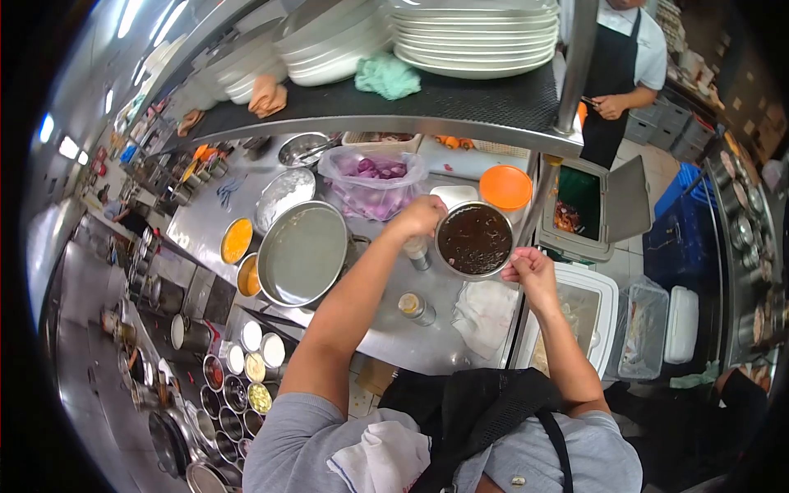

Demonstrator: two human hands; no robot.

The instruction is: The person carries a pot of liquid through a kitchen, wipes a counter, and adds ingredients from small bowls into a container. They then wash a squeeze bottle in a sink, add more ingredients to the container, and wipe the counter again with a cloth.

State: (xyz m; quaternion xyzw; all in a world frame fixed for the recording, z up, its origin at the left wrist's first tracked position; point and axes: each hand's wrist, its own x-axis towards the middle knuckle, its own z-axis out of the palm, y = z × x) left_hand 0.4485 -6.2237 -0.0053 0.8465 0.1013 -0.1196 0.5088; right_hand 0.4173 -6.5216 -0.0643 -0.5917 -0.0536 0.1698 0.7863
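Both my hands hold a round metal pot (pixel 474 239) of dark brown liquid above the steel counter (pixel 374 329). My left hand (pixel 417 218) is closed at its upper left rim, and my right hand (pixel 530 269) pinches its lower right side. Just below my left hand stands a glass shaker (pixel 419 255), partly hidden. Closer to me is a glass jar with a yellowish top (pixel 416 309). A white cloth (pixel 485 316) lies beneath the pot's near side. Behind the pot sits an orange lid (pixel 505 187).
A large pot of pale liquid (pixel 302 255) stands left, near small pots of orange sauce (pixel 237 240). A plastic bag of red onions (pixel 374 181) lies behind. Stacked plates (pixel 475 37) fill the overhead shelf (pixel 353 115). An open green bin (pixel 579 205) and a person (pixel 620 74) are right.
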